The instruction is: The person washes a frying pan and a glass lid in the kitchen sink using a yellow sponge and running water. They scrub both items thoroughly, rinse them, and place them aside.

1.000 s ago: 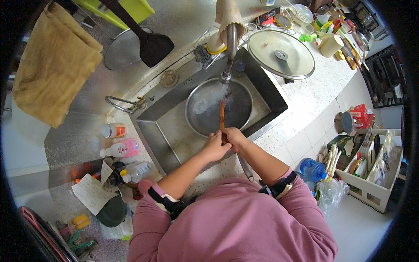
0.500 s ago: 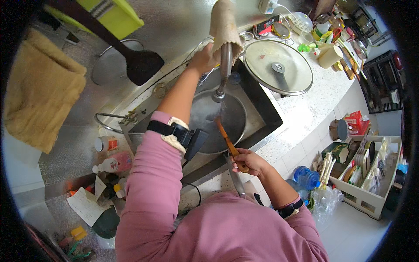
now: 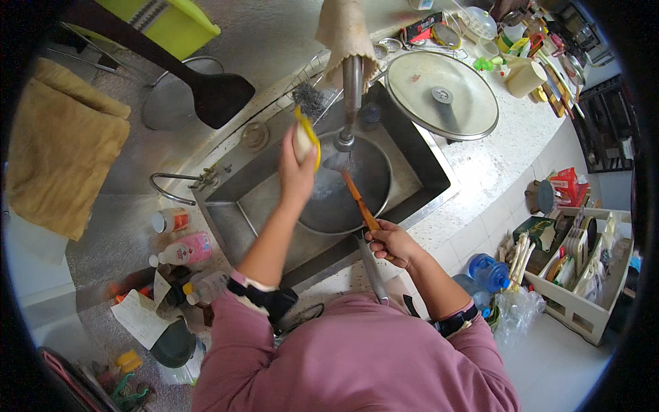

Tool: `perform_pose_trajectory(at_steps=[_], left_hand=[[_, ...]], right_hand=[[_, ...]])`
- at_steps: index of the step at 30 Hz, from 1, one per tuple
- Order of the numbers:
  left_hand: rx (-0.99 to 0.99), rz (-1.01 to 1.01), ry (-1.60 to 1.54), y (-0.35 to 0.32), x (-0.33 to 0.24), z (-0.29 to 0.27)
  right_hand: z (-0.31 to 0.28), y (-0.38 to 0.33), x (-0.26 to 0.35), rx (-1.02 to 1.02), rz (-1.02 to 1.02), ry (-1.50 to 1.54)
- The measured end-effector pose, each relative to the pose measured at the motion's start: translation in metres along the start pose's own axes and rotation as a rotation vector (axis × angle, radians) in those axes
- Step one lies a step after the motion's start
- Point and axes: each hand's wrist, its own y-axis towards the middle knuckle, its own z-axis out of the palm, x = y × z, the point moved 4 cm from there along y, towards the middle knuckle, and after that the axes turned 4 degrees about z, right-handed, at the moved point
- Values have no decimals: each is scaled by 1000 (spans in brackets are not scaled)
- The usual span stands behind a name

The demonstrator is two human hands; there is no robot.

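Observation:
My left hand (image 3: 296, 172) is closed round the yellow-and-white handle of a steel-wool scrubber (image 3: 309, 103), its grey wire head pointing up and away over the sink. In my right hand (image 3: 392, 244) is a spatula with a wooden handle (image 3: 358, 199). Its far end reaches under the tap (image 3: 344, 141), where a greyish fan shape is blurred; blade and water are hard to separate. Below it, a dark wok (image 3: 322, 209) sits in the sink (image 3: 244, 237). The wok's metal handle (image 3: 373, 271) points toward me, beside my right hand.
A glass lid (image 3: 443, 93) lies on the counter right of the sink. A cloth (image 3: 343, 34) wraps the tap's upper part. At upper left hang a black spatula (image 3: 223, 99) and a brown towel (image 3: 72, 144). Bottles (image 3: 185, 250) stand left; a white crate (image 3: 583, 312) is at right.
My left hand has come back from behind the tap toward me, and the steel-wool scrubber now shows in it. My right hand still holds the spatula under the tap, nearly unmoved.

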Motion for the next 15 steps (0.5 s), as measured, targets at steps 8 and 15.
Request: perform_pose_trajectory(at_steps=[8, 15], left_hand=[[326, -153, 353, -115, 47, 72], [328, -221, 676, -45, 81, 76]], right_hand=[[4, -16, -19, 71, -31, -45], [-5, -46, -39, -38, 8, -330]])
